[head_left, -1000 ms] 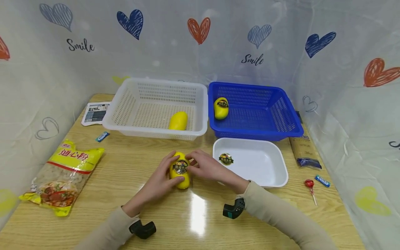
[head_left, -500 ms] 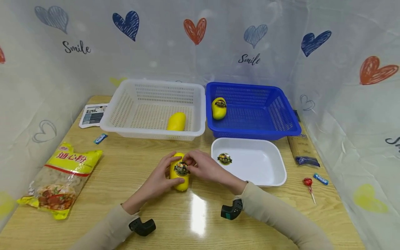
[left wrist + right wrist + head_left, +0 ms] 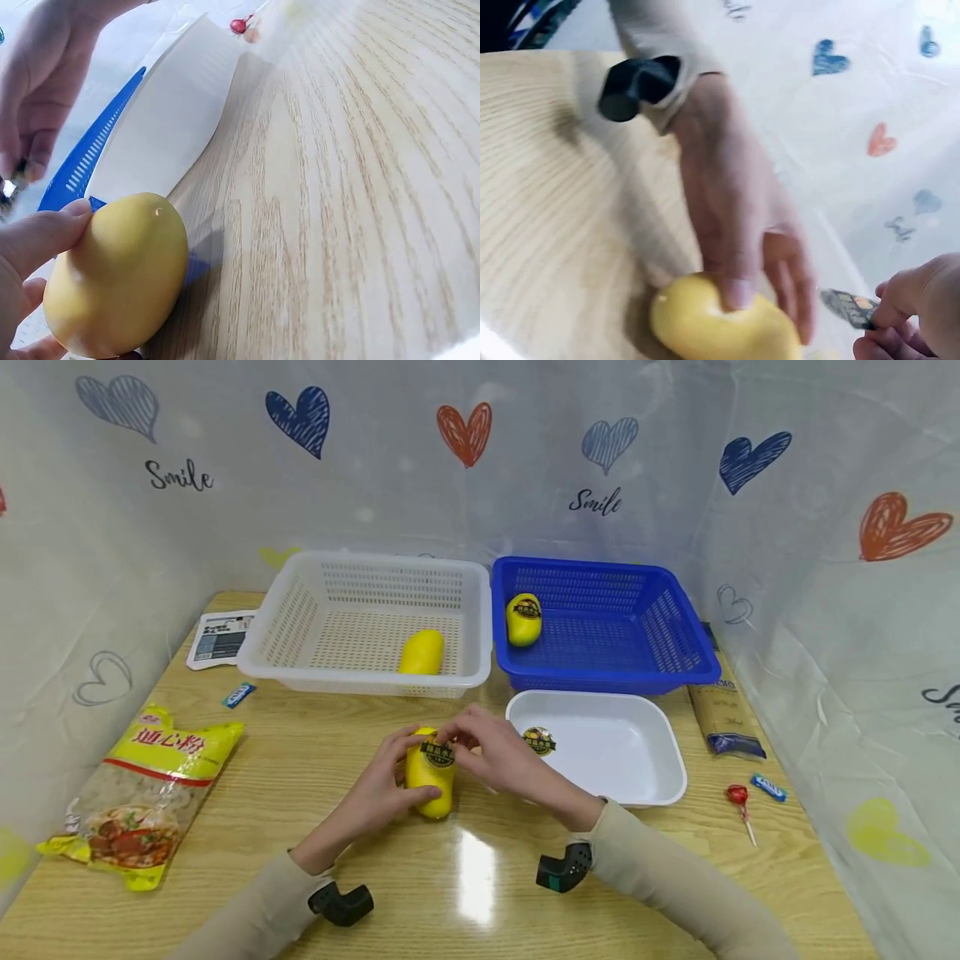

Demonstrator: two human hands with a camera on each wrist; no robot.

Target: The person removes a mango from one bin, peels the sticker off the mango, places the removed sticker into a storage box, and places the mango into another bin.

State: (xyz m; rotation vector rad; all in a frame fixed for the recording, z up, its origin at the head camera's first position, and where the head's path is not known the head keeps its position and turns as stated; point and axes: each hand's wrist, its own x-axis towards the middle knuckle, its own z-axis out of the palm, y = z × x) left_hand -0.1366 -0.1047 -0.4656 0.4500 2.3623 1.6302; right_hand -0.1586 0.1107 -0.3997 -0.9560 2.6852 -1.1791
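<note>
The left hand (image 3: 381,789) holds a yellow mango (image 3: 431,792) upright on the wooden table, thumb on its near side and fingers round its far side. Above it, the right hand (image 3: 495,752) pinches a dark round fruit label sticker (image 3: 847,306) by its edge. In the right wrist view a gap shows between sticker and mango; in the head view it overlaps the mango's upper part. Another such sticker (image 3: 539,742) lies in the white tray (image 3: 671,777). One mango (image 3: 422,653) without a visible label lies in the white basket (image 3: 360,678); a labelled mango (image 3: 523,625) lies in the blue basket (image 3: 615,681).
A pasta bag (image 3: 146,797) lies at the left, near a small blue candy (image 3: 239,695) and a printed packet (image 3: 222,639). On the right are a brown packet (image 3: 726,714), a red lollipop (image 3: 738,796) and another blue candy (image 3: 768,787). A patterned curtain (image 3: 375,485) surrounds the table.
The right hand has closed on the sticker's edge and moved slightly up and away, the sticker shifting from the mango's middle toward its top. The left hand keeps its hold.
</note>
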